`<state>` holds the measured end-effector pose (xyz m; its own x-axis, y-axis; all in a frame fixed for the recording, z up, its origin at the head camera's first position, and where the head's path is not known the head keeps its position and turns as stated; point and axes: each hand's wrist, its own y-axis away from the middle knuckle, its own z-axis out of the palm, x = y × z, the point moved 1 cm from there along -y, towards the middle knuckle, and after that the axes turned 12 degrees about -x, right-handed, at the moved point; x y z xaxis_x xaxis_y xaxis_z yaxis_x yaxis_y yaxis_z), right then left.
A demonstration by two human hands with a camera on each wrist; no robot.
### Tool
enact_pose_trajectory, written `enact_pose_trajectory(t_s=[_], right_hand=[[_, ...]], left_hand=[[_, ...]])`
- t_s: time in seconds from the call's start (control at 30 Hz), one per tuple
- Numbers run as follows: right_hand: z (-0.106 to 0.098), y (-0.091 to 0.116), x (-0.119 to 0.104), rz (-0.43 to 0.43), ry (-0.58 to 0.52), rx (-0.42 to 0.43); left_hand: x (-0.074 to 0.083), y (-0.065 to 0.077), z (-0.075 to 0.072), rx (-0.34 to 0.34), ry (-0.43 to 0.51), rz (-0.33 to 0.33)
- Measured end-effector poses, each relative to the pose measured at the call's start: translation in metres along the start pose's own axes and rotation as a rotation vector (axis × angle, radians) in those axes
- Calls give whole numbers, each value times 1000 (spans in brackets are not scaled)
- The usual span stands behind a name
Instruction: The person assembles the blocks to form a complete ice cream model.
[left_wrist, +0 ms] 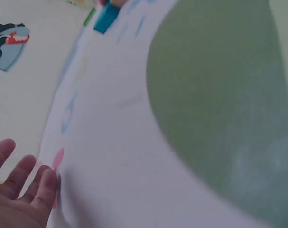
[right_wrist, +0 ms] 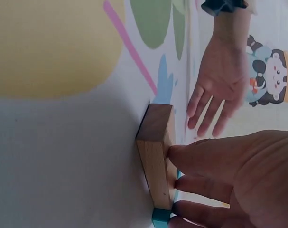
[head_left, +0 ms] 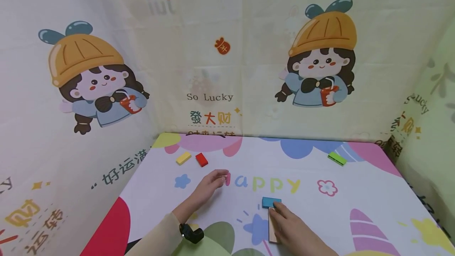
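Note:
A pale wooden block [head_left: 272, 230] with a thin dark lower edge lies lengthwise on the printed table cover. Its far end meets a blue block [head_left: 269, 202] that lies crosswise. My right hand [head_left: 291, 226] rests on the wooden block from the right. In the right wrist view the thumb [right_wrist: 179, 154] touches the block's upper face, while the other fingers reach toward the teal-looking blue block [right_wrist: 161, 217]. My left hand [head_left: 212, 183] holds nothing, its fingers loosely extended by the pink printed letter; the left wrist view shows these fingers [left_wrist: 27, 178] spread apart.
A yellow block [head_left: 183, 158] and a red block [head_left: 201, 160] lie at the back left. At the back right is a green block [head_left: 337, 159]. Printed cloth walls [head_left: 256, 117] stand behind and at both sides. A black band [head_left: 192, 233] circles the left wrist.

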<state>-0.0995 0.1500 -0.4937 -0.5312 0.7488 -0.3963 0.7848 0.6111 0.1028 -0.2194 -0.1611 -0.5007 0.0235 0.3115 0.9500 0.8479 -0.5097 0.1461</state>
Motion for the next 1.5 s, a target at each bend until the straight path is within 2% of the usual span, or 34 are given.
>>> enact_pose_trajectory(t_s=[0.17, 0.3, 0.63, 0.87, 1.03, 1.27, 1.5], right_hand=[[-2, 0, 0, 27, -12, -17], [-4, 0, 1, 50, -32, -37], [-4, 3, 3, 51, -21, -33], [-3, 3, 3, 52, -12, -31], [-3, 2, 2, 63, -28, -56], [-3, 2, 1, 79, -41, -71], [-3, 1, 1, 72, -36, -73]], left_hand=[[-2, -8, -11, 162, -139, -77], [-1, -13, -14, 252, -202, -132], [-2, -21, -18, 407, -309, -137], [-6, -24, -24, 489, -338, -221], [-8, -26, -27, 507, -396, -268], [-6, -32, -30, 511, -413, -328], [-5, -35, -28, 506, -452, -358]])
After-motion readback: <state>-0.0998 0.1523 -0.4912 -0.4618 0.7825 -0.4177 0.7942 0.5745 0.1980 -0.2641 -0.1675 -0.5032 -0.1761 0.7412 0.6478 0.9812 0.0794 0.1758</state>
